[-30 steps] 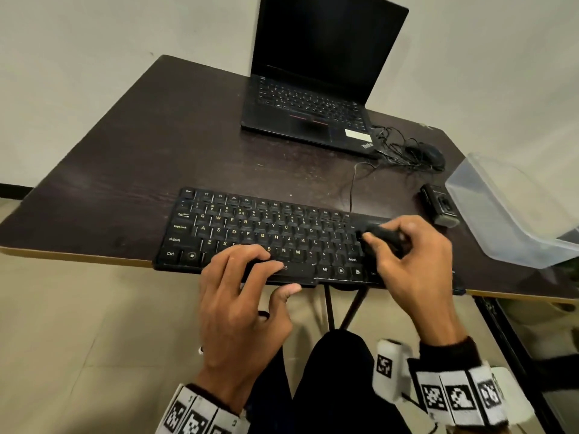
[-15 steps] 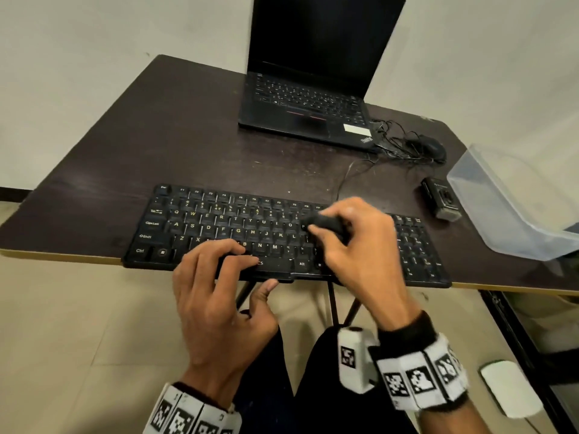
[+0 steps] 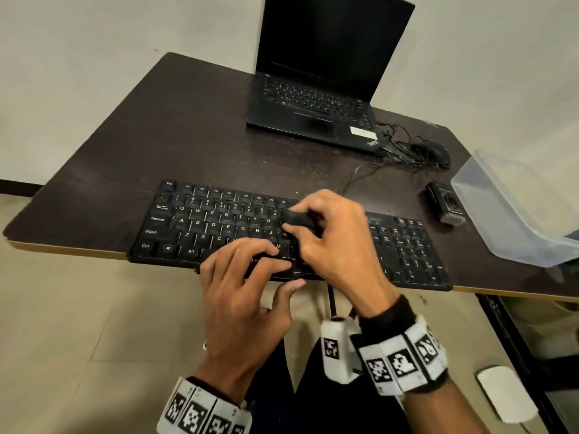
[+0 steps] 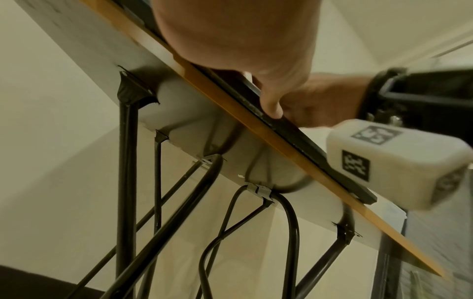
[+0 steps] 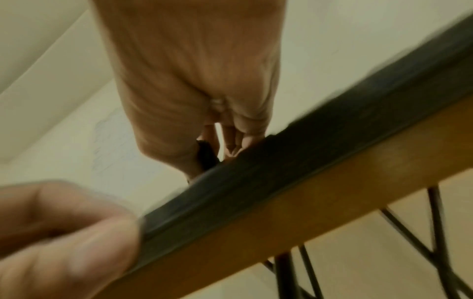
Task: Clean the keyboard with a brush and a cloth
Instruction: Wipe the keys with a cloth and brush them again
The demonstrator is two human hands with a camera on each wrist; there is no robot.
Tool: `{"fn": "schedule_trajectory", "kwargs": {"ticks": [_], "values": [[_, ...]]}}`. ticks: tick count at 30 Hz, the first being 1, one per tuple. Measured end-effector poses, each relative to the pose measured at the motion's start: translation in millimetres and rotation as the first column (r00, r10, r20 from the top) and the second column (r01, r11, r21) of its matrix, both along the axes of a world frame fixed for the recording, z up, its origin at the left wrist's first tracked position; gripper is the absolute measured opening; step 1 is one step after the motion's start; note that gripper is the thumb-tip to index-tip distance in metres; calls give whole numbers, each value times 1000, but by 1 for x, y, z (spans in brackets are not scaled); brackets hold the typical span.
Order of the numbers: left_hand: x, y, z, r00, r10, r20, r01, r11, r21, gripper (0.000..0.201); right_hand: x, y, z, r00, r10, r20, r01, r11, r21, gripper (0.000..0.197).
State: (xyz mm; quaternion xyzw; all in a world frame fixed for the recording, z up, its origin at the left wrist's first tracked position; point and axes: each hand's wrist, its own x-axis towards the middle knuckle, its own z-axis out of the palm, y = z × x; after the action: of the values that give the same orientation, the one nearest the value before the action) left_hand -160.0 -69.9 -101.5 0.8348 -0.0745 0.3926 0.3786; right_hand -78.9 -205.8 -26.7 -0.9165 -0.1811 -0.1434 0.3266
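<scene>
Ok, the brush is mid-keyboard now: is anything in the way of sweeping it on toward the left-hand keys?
Nothing visible on those keys. The right hand holds the brush over the middle of the keyboard; the rows to its left lie bare. The left hand grips only the keyboard's near edge, fingers over the bottom row, so only sweeps along that row would meet them.

A dark wood-grain counter [image 3: 175,145] with a pale yellow edge band stands against a plain off-white wall [image 3: 94,42] at the far side. Pale beige floor tiles [image 3: 78,324] spread below the near edge. Black metal legs [image 4: 125,182] and braces hold the counter's light underside.
</scene>
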Motion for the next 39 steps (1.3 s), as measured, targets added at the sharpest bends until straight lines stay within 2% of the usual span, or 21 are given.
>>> {"fn": "schedule_trajectory", "kwargs": {"ticks": [4, 6, 9, 12, 15, 17, 20, 22, 25, 29, 32, 34, 36, 39], "values": [[2, -2, -2, 1000, 1, 12, -1, 1000, -12, 18, -7, -70, 5, 964, -262, -53, 262, 965, -14, 33], [2, -4, -2, 1000, 6, 9, -6, 1000, -24, 18, -8, -79, 6, 943, -329, -54, 329, 944, -5, 30], [2, -4, -1, 1000, 13, 10, -13, 1000, -25, 18, -4, -36, 1, 977, -207, -56, 210, 976, 58, 17], [1, -1, -3, 1000, 9, 13, -9, 1000, -13, 19, 8, 17, -2, 998, -47, -39, 49, 998, 34, 7], [1, 2, -4, 1000, -4, 8, 4, 1000, -11, 19, 15, 19, 3, 996, 6, -91, -6, 1000, 0, 7], [0, 3, -4, 1000, -8, 12, 8, 1000, -24, 19, 13, -6, 6, 995, -44, -85, 41, 998, -40, 7], [1, 1, -3, 1000, -8, 10, 9, 999, -39, 20, 13, -58, 13, 968, -232, -100, 224, 971, -86, 13], [2, -1, -3, 1000, -1, 5, 2, 999, -49, 20, 15, -69, 16, 951, -287, -116, 275, 956, -104, 15], [2, -3, -3, 1000, 11, 11, -10, 998, -59, 18, 18, -31, 14, 974, -191, -121, 184, 981, -66, 18], [1, -1, -4, 1000, 21, 14, -21, 999, -47, 18, 29, 37, 14, 989, 23, -148, -34, 997, -74, 3], [1, -1, -4, 1000, 21, 13, -20, 999, -46, 17, 30, 40, 17, 983, 102, -154, -120, 986, -112, 3], [0, -1, -3, 1000, 17, 13, -17, 999, -52, 17, 27, 22, 21, 988, 73, -139, -97, 979, -178, 3], [-1, -1, -2, 1000, 10, 7, -10, 998, -60, 19, 27, -6, 28, 990, -28, -140, -15, 955, -297, 4], [-1, -3, -1, 1000, 3, -14, -4, 997, -73, 20, 32, -42, 43, 973, -109, -203, 19, 917, -399, 4]]}}
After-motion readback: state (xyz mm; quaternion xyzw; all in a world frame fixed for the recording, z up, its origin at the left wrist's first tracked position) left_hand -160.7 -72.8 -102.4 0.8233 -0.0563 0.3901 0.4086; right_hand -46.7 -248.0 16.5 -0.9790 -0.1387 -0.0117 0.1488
